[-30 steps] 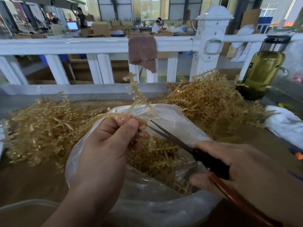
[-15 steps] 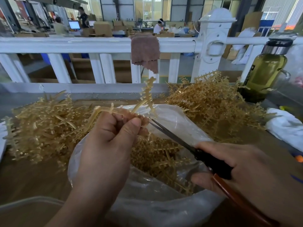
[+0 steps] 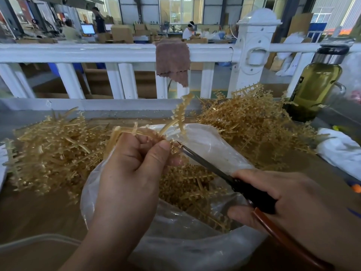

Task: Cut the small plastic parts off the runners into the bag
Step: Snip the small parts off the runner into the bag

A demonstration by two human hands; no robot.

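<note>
My left hand (image 3: 129, 173) grips a tan plastic runner (image 3: 180, 114) over the open clear bag (image 3: 211, 145); the runner's toothed end curls up past my fingers. My right hand (image 3: 293, 202) holds scissors (image 3: 207, 163) with black and red-brown handles. The blade tips touch the runner just right of my left thumb. Cut tan pieces (image 3: 191, 188) lie inside the bag.
Heaps of tan runners lie left (image 3: 48, 151) and back right (image 3: 252, 122) of the bag. A white railing (image 3: 97, 53) with a brown cloth (image 3: 172, 59) borders the table. A bottle of yellow-green liquid (image 3: 314, 85) and white cloth (image 3: 340, 149) are at right.
The runner in my left hand has bent over to the right and sits lower, its end curling. The scissors stay at the runner beside my thumb.
</note>
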